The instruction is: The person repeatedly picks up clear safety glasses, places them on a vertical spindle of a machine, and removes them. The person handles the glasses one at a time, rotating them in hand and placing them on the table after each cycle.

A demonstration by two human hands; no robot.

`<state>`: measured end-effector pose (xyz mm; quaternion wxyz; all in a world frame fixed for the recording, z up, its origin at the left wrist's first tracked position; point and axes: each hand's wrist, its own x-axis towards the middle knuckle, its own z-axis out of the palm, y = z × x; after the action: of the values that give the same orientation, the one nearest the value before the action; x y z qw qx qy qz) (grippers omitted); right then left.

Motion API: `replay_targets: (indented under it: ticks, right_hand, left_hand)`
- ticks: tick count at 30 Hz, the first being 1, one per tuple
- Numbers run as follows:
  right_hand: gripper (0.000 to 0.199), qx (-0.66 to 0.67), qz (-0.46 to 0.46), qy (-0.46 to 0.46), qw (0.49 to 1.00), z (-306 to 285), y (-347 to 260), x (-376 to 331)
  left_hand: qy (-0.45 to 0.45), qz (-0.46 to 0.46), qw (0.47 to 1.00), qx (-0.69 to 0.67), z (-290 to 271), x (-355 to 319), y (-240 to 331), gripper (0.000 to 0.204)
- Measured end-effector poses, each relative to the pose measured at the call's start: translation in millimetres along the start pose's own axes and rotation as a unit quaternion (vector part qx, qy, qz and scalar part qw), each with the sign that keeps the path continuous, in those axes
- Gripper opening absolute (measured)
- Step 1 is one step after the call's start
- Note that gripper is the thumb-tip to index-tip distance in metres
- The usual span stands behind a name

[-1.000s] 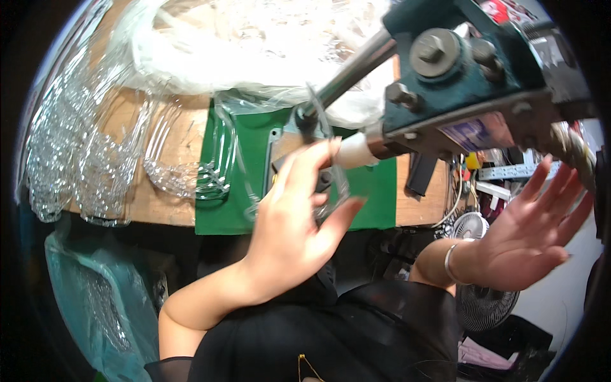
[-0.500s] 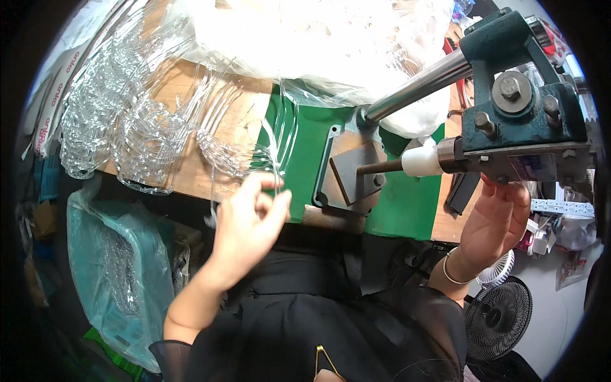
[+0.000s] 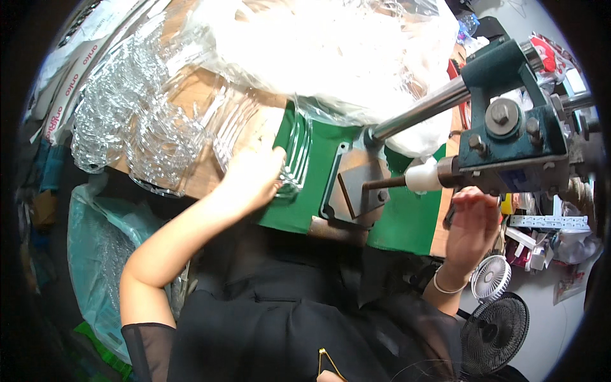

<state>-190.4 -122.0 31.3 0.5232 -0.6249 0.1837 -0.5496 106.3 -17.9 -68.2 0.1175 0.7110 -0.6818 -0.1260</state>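
My left hand (image 3: pixel 258 175) has its fingers curled at the near left side of a row of clear curved plastic strips (image 3: pixel 300 143) lying over the green mat (image 3: pixel 280 218). What sits between those fingers is hidden. More clear strips (image 3: pixel 224 130) fan out on the wood beside the wrist. Beneath the head of the dark green hand press (image 3: pixel 519 134), my right hand (image 3: pixel 474 223) is raised with fingers extended, slightly blurred, holding nothing. The press's rod with its white collar (image 3: pixel 422 177) points at the metal plate (image 3: pixel 365 191) on the mat.
Large heaps of clear strips (image 3: pixel 137 121) cover the left of the wooden table. A white plastic bag (image 3: pixel 331 57) fills the back. A teal bag-lined bin (image 3: pixel 92 254) stands low on the left; a black fan (image 3: pixel 495 334) and a white fan (image 3: pixel 491 278) are low right.
My left hand has moved up and forward, closer to the strips on the mat. My right hand has dropped away from the press head. The whole view has shifted slightly.
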Motion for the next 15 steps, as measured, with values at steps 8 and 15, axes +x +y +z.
replay_targets:
  ticks: [8,15]
  right_hand:
    - [0.016,0.052,0.189,0.06,0.979,-18,20,-3]
    - [0.027,-0.029,0.206,0.053,0.977,-39,56,-14]
  left_hand:
    - [-0.003,0.127,0.963,-0.236,-103,-20,16,0.024]
    - [0.068,0.014,0.989,0.131,-86,34,-146,0.021]
